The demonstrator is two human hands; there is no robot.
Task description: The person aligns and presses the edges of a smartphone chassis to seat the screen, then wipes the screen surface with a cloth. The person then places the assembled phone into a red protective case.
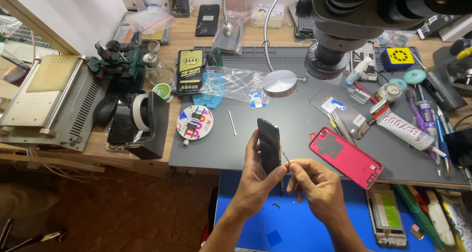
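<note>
Item 1: left hand [255, 176], nearest the viewer, fingers curled and closed around a black phone [270, 146], thumb pressed on its lower edge. The phone is held upright and edge-on above the front edge of the grey work mat [295, 124], its dark glossy face turned left.

Item 2: right hand [317, 185], just right of the phone, thumb and forefinger pinched together on a thin pale pin-like tool [285, 157] whose tip meets the phone's right edge.

Item 3: red back cover [345, 157], flat on the mat, right of the phone, inner side up.

Item 4: white glue tube [400, 129], lying further right of the phone, beyond the red cover.

Item 5: round disc [194, 122] with small parts, left of the phone.

Item 6: microscope [344, 30], above the tabletop [182, 38], far behind the phone.
</note>
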